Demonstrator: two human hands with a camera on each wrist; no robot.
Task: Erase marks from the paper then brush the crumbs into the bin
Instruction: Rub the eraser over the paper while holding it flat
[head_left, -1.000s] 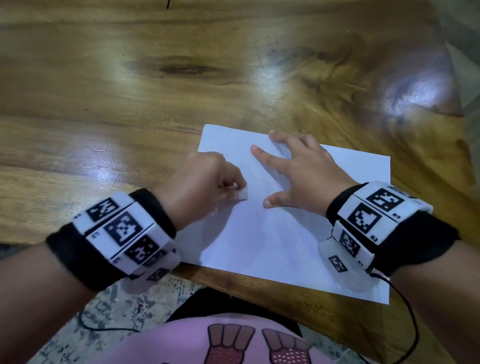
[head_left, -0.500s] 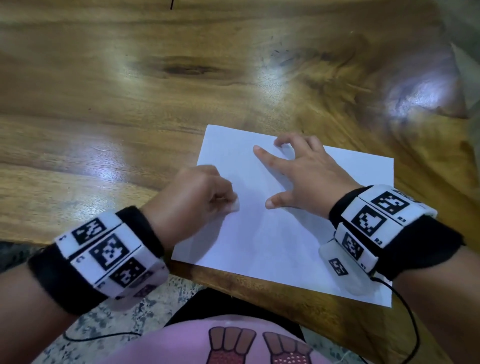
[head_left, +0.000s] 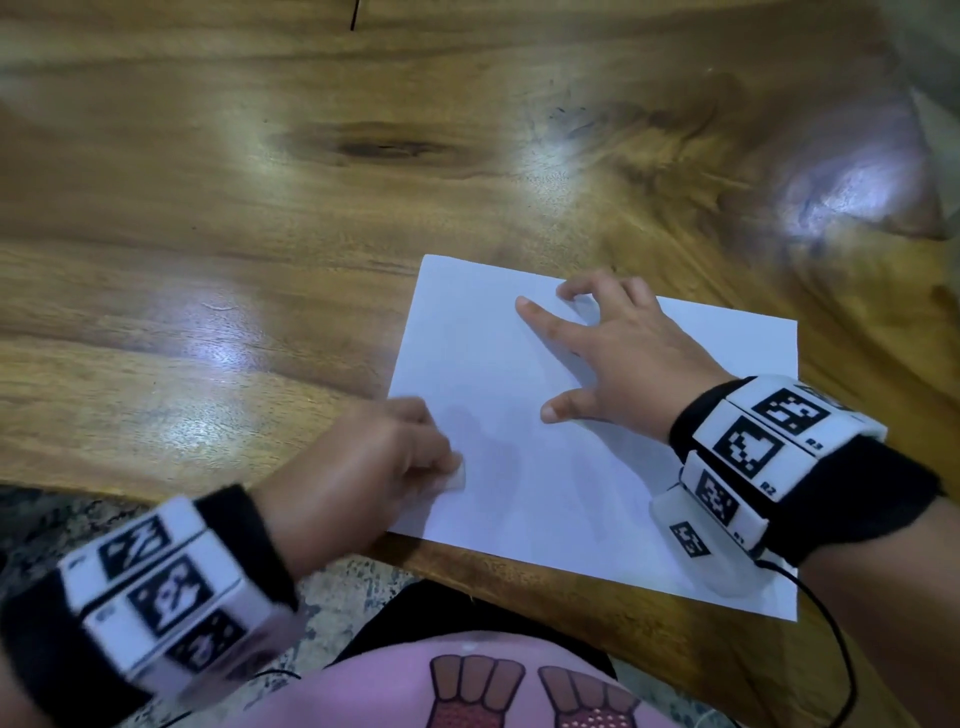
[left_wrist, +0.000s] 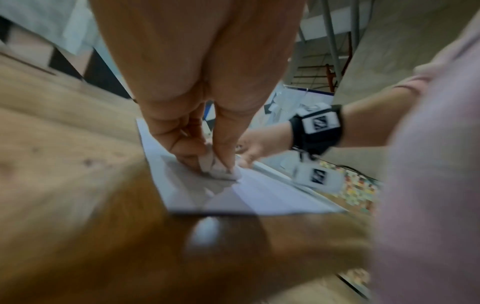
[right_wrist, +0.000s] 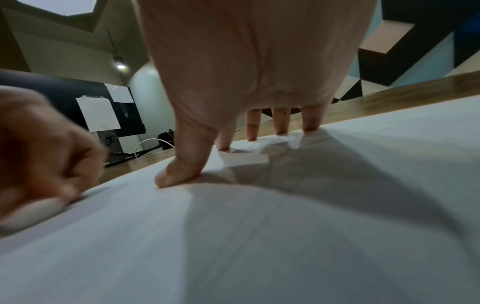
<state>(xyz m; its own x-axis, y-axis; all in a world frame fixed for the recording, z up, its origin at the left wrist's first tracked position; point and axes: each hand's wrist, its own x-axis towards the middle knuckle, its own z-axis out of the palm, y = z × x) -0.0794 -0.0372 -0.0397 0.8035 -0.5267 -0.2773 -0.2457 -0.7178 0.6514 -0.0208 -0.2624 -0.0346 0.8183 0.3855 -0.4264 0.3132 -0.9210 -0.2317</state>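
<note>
- paper (head_left: 561, 467): one white sheet, lying flat on the wooden table (head_left: 260, 260), its near edge reaching just over the table's front edge; marks too faint to be telling.
- eraser (head_left: 457, 475): small white block, sitting pinched in the left hand and touching the sheet near its left edge; in the left wrist view (left_wrist: 215, 166) its tip is pressing onto the paper.
- left hand (head_left: 363, 467): fingers curling tight around the eraser, thumb and fingertips closing on it; hand and wristband showing blurred.
- right hand (head_left: 618, 358): lying spread on the upper part of the sheet, thumb and index finger stretching out, remaining fingers arching with their tips pressing down; holding nothing.
- right-hand fingertips (right_wrist: 280, 129): touching the paper near its far edge, the sheet creasing slightly under them.
- wristbands (head_left: 769, 467): black bands carrying white square-coded tags, one on each wrist.
- containers: cannot tell; no bin is showing in any view.
</note>
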